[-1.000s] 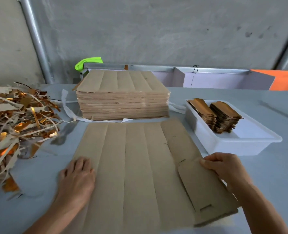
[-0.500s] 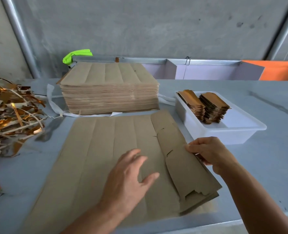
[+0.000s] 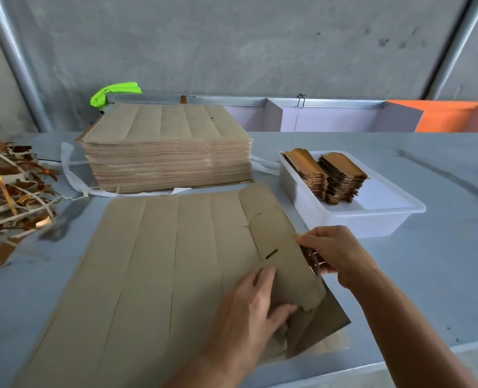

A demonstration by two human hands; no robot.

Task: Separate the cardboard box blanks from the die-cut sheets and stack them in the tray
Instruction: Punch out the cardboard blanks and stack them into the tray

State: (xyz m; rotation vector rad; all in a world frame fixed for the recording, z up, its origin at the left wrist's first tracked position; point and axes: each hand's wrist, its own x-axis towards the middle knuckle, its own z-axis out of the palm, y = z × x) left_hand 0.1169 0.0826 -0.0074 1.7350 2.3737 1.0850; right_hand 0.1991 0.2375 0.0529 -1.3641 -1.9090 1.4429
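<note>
R hand: fingers curled, pinching right edge of partly torn-out blank, thumb on top, other fingers underneath, gap between them nearly nil. L hand: fingers bent over blank's near-left edge, thumb tucked under its lower corner, so gripping same blank from other side. Blank tilted up off die-cut sheet, near end lifted, far end seemingly still joined to sheet's right column; exact join not clear.

Sheet lies flat on grey table, front & centre, scored into 5 long strips counted across. Whether more sheets lie beneath it: can't tell.

Counts: 1 tall pile of uncut sheets behind flat sheet, nr back edge of table. 1 white tray to right of sheet, just beyond R hand, apart from it. In tray: 2 stacks of separated blanks, side by side, touching, at tray's far-left end. 1 heap of scrap trimmings, gold & white strips, at table's left edge. 1 neon-green item behind pile.
</note>
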